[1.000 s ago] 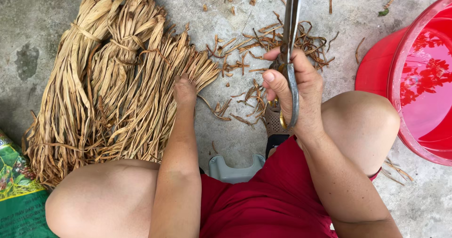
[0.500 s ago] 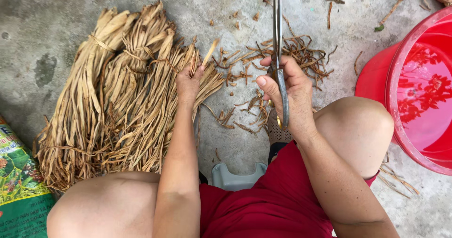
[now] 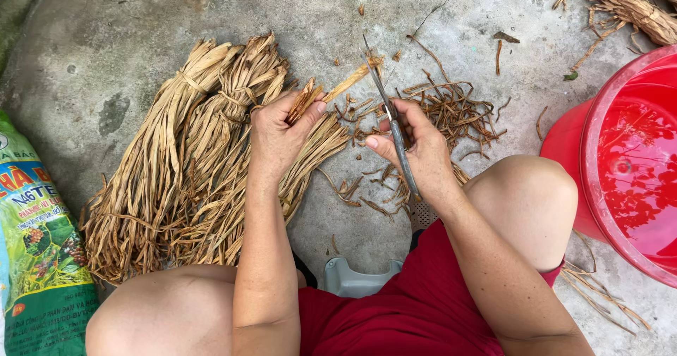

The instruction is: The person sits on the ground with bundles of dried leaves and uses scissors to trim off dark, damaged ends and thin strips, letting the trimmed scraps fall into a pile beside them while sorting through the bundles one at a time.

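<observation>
My left hand point(image 3: 281, 134) pinches a few dry tan strips point(image 3: 331, 91) lifted off the tied bundles of dried strips point(image 3: 190, 166) that lie on the concrete. The strips' tips point right toward the blades. My right hand point(image 3: 416, 155) grips a pair of grey metal scissors point(image 3: 390, 116), blades pointing up and away, tips close to the ends of the held strips. A heap of short cut scraps point(image 3: 444, 113) lies just beyond the right hand.
A red plastic bucket point(image 3: 599, 127) stands at the right by my right knee. A green printed sack point(image 3: 39, 250) lies at the left edge. More dried bundles point(image 3: 635, 3) sit at the top right. A pale plastic stool point(image 3: 356, 282) shows between my legs.
My left hand has picked a few strips off the bundle and raised them toward the scissors. The right hand with the scissors has shifted slightly left and tilted toward the strips.
</observation>
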Tool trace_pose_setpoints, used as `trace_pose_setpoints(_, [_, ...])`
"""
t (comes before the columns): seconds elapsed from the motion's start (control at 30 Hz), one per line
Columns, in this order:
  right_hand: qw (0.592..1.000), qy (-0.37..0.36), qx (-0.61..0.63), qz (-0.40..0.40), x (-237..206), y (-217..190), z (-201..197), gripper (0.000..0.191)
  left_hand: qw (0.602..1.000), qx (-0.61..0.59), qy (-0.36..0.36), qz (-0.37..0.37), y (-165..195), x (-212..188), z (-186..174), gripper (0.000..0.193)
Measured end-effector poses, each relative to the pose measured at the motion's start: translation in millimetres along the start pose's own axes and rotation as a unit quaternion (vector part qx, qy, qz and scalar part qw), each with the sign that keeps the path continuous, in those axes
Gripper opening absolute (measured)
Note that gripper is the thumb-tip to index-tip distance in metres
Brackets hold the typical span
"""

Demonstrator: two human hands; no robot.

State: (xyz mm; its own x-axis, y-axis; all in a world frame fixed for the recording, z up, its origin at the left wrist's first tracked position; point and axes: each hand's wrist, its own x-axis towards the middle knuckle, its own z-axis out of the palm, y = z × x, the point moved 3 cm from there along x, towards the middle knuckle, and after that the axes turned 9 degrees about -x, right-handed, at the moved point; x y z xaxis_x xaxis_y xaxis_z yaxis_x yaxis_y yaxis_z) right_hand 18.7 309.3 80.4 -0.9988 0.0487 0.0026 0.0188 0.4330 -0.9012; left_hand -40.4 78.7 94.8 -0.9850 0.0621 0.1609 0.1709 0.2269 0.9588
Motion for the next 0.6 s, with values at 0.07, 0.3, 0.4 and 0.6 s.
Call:
trace_pose_setpoints(0.07, [1.000,0.002,-0.009,-0.006,-3,-6,-3,0.071,0.999,0.022,-0.015,0.019,13,-4,-5,0.018])
trace_pose_setpoints(0.3, [0.996,-0.011,-0.007,0.084,-9,-11,-12,0.054,0.991,0.017,-0.045,0.128,35,-9,-5,0.025])
trace_pose_setpoints(0.4, [0.999,0.005,0.027,0.035,-8,-11,-14,0.050,0.991,0.052,-0.043,0.115,32,-8,-2,0.026])
trace_pose_setpoints(0.6, [0.992,-0.013,0.123,0.011,-11,-1,-12,0.044,0.997,0.017,-0.055,0.046,14,-2,5,0.023])
